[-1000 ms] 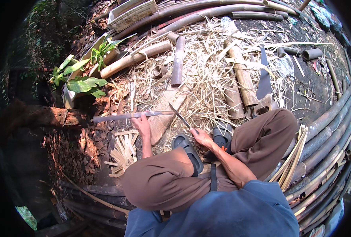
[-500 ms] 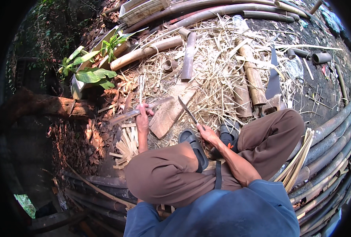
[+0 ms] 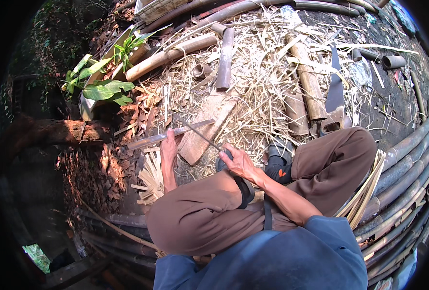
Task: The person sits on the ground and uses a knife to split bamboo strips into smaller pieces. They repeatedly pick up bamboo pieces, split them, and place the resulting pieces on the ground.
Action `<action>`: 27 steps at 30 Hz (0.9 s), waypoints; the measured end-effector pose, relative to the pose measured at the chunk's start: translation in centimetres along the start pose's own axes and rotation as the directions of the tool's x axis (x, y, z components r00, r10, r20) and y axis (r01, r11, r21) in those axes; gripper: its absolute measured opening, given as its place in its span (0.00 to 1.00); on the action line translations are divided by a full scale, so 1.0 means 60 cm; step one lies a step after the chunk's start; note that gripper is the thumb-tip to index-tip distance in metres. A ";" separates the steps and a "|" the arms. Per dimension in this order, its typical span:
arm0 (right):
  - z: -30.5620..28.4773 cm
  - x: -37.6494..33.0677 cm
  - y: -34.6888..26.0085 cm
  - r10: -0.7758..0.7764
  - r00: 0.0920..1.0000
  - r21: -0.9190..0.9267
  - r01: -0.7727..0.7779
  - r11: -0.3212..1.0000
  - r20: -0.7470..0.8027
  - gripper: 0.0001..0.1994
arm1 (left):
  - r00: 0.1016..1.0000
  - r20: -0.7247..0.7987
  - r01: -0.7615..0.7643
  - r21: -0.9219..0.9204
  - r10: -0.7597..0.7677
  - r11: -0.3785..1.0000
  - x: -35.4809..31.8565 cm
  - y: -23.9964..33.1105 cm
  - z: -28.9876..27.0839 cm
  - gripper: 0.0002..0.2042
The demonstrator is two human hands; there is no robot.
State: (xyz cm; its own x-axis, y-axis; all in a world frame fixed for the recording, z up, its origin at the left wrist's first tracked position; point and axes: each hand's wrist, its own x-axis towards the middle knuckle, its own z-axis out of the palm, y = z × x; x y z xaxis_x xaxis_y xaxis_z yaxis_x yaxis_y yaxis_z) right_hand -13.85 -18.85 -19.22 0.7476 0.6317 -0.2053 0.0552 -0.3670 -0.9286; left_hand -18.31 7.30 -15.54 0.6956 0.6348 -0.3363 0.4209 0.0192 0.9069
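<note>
gripping a bamboo strip [image 3: 147,141], the left hand [image 3: 169,149] is curled round its middle — the strip's right end reaches over the left edge of a wooden board [image 3: 218,109]. the right hand [image 3: 240,164] clasps a knife [image 3: 205,137] by its handle; the blade slants across the strip — touching or not, i cannot tell. pale slats [image 3: 150,181] lie beside the board's near end.

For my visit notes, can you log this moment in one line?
left hand: holding bamboo strip | right hand: gripping knife, blade crossing strip in view, contact unclear | nearby: wooden board, pale shavings
</note>
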 end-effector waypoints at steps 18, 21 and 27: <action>0.008 0.013 0.024 0.152 0.985 -0.107 -0.143 0.984 0.079 0.25 | 1.000 -0.017 0.022 -0.045 -0.023 0.999 0.012 -0.030 -0.017 0.32; 0.006 0.034 0.091 0.264 0.963 -0.141 -0.255 0.957 0.046 0.25 | 1.000 -0.010 -0.016 -0.086 0.015 0.996 0.012 -0.027 -0.004 0.31; 0.009 0.014 0.097 0.143 0.990 -0.184 -0.144 0.972 -0.019 0.23 | 0.999 -0.035 0.017 -0.098 -0.021 0.995 -0.007 -0.025 0.002 0.30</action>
State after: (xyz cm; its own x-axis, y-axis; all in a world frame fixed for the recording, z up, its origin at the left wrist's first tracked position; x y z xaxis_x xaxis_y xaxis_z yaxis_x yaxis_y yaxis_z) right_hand -13.25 -20.11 -24.97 0.7603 0.5595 -0.3301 0.0677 -0.5736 -0.8163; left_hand -19.15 6.89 -16.77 0.6660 0.6608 -0.3460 0.3741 0.1055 0.9214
